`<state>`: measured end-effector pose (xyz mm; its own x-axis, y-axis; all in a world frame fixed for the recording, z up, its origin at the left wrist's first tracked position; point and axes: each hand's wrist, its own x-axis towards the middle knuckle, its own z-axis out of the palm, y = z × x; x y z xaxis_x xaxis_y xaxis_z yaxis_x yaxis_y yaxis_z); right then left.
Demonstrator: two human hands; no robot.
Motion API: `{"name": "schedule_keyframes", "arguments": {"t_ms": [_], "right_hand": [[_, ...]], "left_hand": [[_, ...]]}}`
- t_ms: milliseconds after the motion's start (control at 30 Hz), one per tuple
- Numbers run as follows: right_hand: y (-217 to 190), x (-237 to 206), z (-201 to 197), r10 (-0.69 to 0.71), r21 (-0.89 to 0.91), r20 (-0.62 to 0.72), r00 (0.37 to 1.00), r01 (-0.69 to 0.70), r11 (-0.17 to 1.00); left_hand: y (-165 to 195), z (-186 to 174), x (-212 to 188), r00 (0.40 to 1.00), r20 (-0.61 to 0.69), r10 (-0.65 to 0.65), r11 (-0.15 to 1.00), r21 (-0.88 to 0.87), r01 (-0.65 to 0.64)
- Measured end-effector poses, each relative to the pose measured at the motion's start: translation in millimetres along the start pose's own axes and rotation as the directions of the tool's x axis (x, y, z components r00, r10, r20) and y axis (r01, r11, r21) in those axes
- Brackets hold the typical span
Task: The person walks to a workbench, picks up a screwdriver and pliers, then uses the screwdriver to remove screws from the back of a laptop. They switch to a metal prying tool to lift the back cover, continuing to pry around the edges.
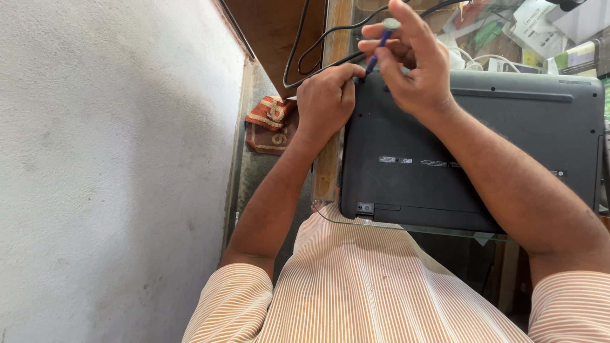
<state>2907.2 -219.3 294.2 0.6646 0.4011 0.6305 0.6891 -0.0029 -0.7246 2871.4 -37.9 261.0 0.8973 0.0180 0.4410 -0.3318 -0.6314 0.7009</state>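
Two hands on matte grey laptop (483, 146): right hand (413, 63) pinches slim blue screwdriver (379, 46); left hand (326, 101) fisted at corner.

A glass tabletop (445, 232) on a wooden frame (327, 159) carries a dark grey laptop (508, 127), lying bottom up and filling most of the near part, its left side along the left edge. At the far edge lie black cables (305, 44), white cables (473, 58) and papers (540, 25).
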Motion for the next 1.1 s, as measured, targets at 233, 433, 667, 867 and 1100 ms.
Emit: {"name": "schedule_keyframes", "arguments": {"t_ms": [233, 433, 667, 867, 1100], "right_hand": [[9.1, -5.3, -2.8, -0.038, -0.183, -0.029, 0.999, 0.033, 0.983], [9.2, -7.9, -8.4, -0.033, -0.088, -0.047, 0.998, 0.029, 0.996], [4.5, -10.4, -9.2, -0.021, -0.034, -0.037, 0.999, 0.019, 0.999], [-8.6, -14.7, -6.1, -0.076, -0.017, 0.122, 0.99, 0.078, 0.997], [-14.5, -14.2, -6.5, -0.084, -0.101, 0.109, 0.99, 0.095, 0.99]], "left_hand": [[-0.2, 1.5, -0.4, 1.0, -0.017, 0.022, 1.0, -0.018, -0.022], [3.4, -1.7, -0.9, 0.999, -0.033, -0.027, 0.998, -0.061, 0.025], [3.6, -5.3, 0.1, 0.999, -0.033, -0.028, 0.995, -0.098, 0.024], [0.1, -1.3, -2.2, 1.0, 0.008, 0.005, 1.0, -0.026, -0.005], [1.2, -0.6, -2.8, 0.999, -0.009, 0.036, 0.999, -0.023, -0.036]]}}
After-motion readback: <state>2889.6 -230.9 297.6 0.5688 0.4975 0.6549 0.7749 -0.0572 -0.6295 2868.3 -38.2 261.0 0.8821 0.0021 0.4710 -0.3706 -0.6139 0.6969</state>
